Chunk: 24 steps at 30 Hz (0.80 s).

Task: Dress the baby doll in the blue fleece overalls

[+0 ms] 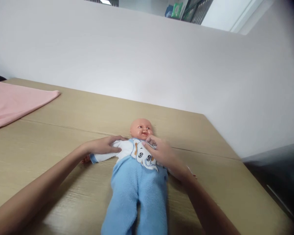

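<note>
A baby doll (137, 176) lies on its back on the wooden table (63, 130), head towards the wall. It wears a blue fleece overall with an elephant bib (144, 156) and white sleeves. My left hand (104, 146) rests on the doll's shoulder and upper arm, fingers curled over the white sleeve. My right hand (160, 151) lies on the doll's chest by the collar, fingers bent and pinching the cloth under the chin. The doll's other arm is hidden beneath my right wrist.
A folded pink cloth (12, 101) lies at the table's far left. A white wall (147, 58) runs right behind the table. A dark object (279, 176) stands off the table's right edge.
</note>
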Available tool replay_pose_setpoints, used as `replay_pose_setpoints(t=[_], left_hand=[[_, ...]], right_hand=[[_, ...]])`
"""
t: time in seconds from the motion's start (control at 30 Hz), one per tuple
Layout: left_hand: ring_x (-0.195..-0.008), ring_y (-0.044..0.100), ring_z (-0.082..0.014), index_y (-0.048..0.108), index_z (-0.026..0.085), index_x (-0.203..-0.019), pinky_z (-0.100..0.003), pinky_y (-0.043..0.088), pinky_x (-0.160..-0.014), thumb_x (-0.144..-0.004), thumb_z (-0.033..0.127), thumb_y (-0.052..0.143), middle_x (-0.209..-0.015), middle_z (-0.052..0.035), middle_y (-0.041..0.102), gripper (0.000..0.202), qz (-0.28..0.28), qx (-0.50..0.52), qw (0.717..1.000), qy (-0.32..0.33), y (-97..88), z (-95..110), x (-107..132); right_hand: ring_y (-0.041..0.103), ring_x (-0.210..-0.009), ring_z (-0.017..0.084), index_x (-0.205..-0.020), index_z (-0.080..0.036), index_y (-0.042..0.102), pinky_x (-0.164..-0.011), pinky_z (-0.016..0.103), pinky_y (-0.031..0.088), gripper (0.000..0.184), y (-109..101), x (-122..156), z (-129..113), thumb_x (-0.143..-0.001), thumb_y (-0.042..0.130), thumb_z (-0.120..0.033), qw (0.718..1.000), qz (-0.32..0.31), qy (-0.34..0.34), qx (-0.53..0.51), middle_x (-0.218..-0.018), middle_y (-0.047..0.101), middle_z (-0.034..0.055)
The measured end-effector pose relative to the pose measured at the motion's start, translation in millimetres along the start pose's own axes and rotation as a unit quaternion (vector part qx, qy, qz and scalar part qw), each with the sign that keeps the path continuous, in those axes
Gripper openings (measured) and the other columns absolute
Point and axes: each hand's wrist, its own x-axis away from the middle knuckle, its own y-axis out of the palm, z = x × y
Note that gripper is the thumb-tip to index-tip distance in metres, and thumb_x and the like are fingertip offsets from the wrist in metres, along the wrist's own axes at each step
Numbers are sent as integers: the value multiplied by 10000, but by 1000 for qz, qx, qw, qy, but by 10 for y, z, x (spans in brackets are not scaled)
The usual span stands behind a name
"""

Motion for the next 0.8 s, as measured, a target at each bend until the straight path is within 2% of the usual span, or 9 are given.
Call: replay_pose_setpoints(t=[0.13,0.23,0.33,0.43,0.5,0.57,0.67,0.73,0.8], left_hand=[[-1133,841,-368,878,379,-1332,-388,600,-981,-847,576,946,-1299,-78,904,528,49,-62,997,7,-7,-29,14],[-1079,831,-391,855,341,-1343,-395,571,-904,-872,710,886,-1254,-119,899,599,56,-148,987,-25,-82,-61,18],[-987,788,-409,839,279,-1197,-414,535,-841,-856,779,848,-1117,-150,874,606,82,-246,964,-54,-204,-51,39],[-1126,735,-431,795,270,-1121,-458,540,-964,-903,735,808,-1170,-151,842,513,153,-298,942,12,-204,111,93],[-1277,685,-431,763,269,-1209,-496,529,-1078,-1018,697,707,-1322,-144,809,472,189,-290,935,80,-41,323,111],[-1292,683,-393,734,271,-1265,-493,535,-1098,-1122,632,616,-1348,-123,784,406,175,-257,939,145,262,574,64],[-1344,664,-388,734,269,-1307,-510,506,-1169,-1138,515,672,-1387,-130,767,305,95,-262,925,259,830,882,-172],[-1276,682,-401,737,215,-1317,-535,518,-1128,-1123,459,722,-1321,-163,778,312,41,-318,905,280,1149,982,-393],[-1200,697,-407,741,159,-1295,-539,527,-1065,-1116,368,733,-1275,-191,793,274,27,-375,891,255,1346,999,-590]], right_hand=[[671,-768,274,-877,-280,746,-687,388,464,368,-213,213,208,-1107,665,-556,999,-45,3,-13,-837,783,37],[695,-799,289,-926,-273,750,-756,424,533,387,-324,508,405,-1124,622,-580,999,-36,6,-3,-864,788,48],[768,-1117,363,-1037,-280,751,-1029,542,607,277,-359,890,639,-1105,665,-535,999,36,-10,19,-1152,826,116],[691,-1442,428,-1267,-333,774,-1245,660,552,292,-355,1298,910,-1052,753,-530,995,80,-13,54,-1481,762,138],[669,-1492,465,-1485,-380,707,-1257,685,563,524,-342,1526,1097,-1001,829,-540,994,97,1,57,-1581,719,152],[734,-1395,477,-1575,-393,649,-1171,668,634,638,-324,1676,1261,-984,852,-522,993,109,22,41,-1548,741,171],[830,-1157,437,-1479,-326,702,-988,624,718,537,-298,1738,1408,-982,827,-486,991,120,49,-16,-1371,814,172],[851,-1078,404,-1400,-294,725,-929,563,729,489,-296,1703,1420,-953,842,-455,987,129,63,-70,-1298,835,174],[855,-1033,378,-1342,-278,732,-911,518,717,490,-318,1642,1378,-907,888,-444,980,160,63,-100,-1253,844,173]])
